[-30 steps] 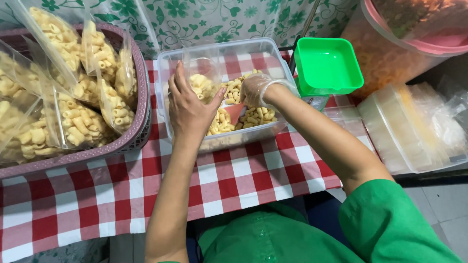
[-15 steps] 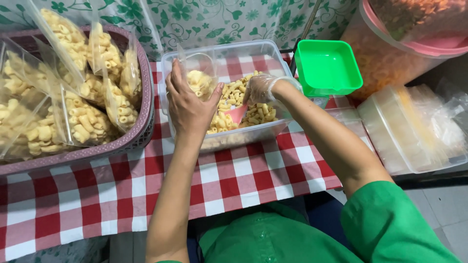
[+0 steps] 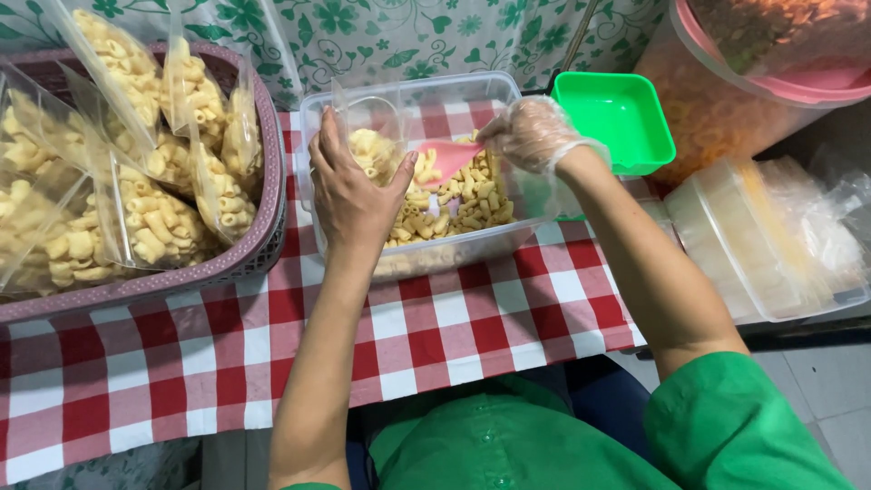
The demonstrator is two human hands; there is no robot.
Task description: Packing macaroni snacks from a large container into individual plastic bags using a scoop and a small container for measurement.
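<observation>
The bare left hand (image 3: 349, 191) is gripping a small clear plastic bag (image 3: 370, 136), holding its mouth open inside the clear rectangular plastic tub (image 3: 508, 95); the thin, glossy bag is partly filled with pale yellow ridged macaroni snacks (image 3: 370, 152). The right hand (image 3: 535, 134), sheathed in a thin, crinkled transparent plastic glove, is pinching a flat pink plastic scoop (image 3: 449, 159), whose tip is pointing towards the bag. More short, curved tubes of the same snack (image 3: 458, 204) are lying loose in the bottom of the tub. The tub is standing on a counter covered with a red-and-white checked cloth (image 3: 472, 318). Just left of it, a mauve woven-look plastic basket (image 3: 263, 245) is holding several filled clear bags of snacks (image 3: 154, 218), shiny and puffed. Just right of the tub, a bright green square plastic tray (image 3: 612, 113) is resting, smooth and shallow. Further right, a stack of clear plastic lidded boxes (image 3: 771, 245) is sitting beside a large translucent container with a pink rim (image 3: 771, 86).
</observation>
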